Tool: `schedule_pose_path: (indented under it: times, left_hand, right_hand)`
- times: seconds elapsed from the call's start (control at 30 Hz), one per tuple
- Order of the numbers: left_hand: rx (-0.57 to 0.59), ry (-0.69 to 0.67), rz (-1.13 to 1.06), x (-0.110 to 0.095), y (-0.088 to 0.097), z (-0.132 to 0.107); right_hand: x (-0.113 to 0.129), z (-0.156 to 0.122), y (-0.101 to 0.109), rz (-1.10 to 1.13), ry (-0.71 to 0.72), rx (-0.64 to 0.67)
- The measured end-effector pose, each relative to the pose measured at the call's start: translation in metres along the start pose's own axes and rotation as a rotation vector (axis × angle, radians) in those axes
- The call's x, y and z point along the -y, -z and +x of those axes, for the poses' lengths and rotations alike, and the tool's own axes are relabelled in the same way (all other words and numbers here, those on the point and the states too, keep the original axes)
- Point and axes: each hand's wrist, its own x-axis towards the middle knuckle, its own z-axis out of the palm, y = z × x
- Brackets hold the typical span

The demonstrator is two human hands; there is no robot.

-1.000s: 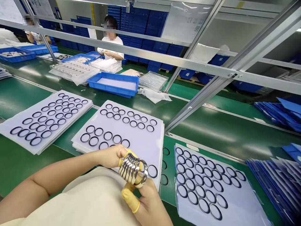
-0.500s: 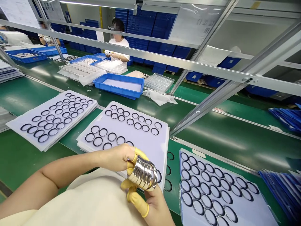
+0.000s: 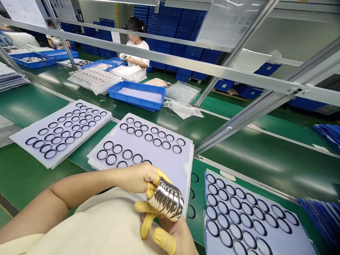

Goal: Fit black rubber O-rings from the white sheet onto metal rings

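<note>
A stack of shiny metal rings sits between both hands near the bottom middle. My left hand, with yellow finger cots, is closed on the stack's upper left side. My right hand, also in yellow finger cots, cups the stack from below with fingers closed on it. Just behind the hands lies a white sheet carrying rows of dark rings. Another sheet of dark rings lies to the right, and a third to the left.
The sheets rest on a green conveyor belt. A blue tray and clear plastic trays stand farther back. A slanted metal frame bar crosses above the belt. A person works across the line. Blue sheets lie at right.
The ring stack and both hands have shifted slightly right and down in view. My right fingers have curled further under the stack.
</note>
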Motion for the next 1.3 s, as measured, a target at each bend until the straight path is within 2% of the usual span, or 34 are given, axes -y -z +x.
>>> schedule_pose_path:
  times: [0.2, 0.4, 0.5, 0.63, 0.77, 0.97, 1.13, 1.23, 1.3]
  left_hand:
    - [0.001, -0.007, -0.15, 0.009, 0.001, 0.002]
    - [0.007, 0.029, -0.146, 0.008, 0.005, 0.0]
    - [0.015, 0.0, -0.154, 0.006, 0.006, 0.001]
    - [0.017, -0.043, -0.196, 0.006, 0.007, 0.002]
    - [0.008, -0.085, -0.227, 0.008, 0.008, 0.003]
    - [-0.024, -0.087, -0.067, 0.017, 0.006, -0.001]
    - [-0.04, -0.12, 0.06, 0.019, 0.002, -0.002]
    - [0.032, -0.117, 0.15, 0.012, 0.013, -0.004]
    - [0.181, -0.09, 0.219, 0.006, 0.027, -0.005]
  right_hand:
    - [-0.007, 0.001, 0.003, 0.006, 0.047, -0.001]
    - [-0.004, 0.006, 0.003, 0.062, 0.045, -0.003]
    - [0.0, 0.009, -0.002, 0.082, 0.049, 0.012]
    - [0.003, 0.011, -0.007, 0.189, 0.083, -0.046]
    - [0.003, 0.012, -0.007, 0.176, 0.079, -0.012]
    - [-0.004, 0.011, -0.007, 0.23, 0.101, -0.011]
    - [-0.006, 0.015, -0.005, 0.153, 0.132, 0.036]
    - [-0.005, 0.017, -0.004, 0.127, 0.139, 0.023]
    - [-0.003, 0.017, -0.002, 0.11, 0.137, 0.022]
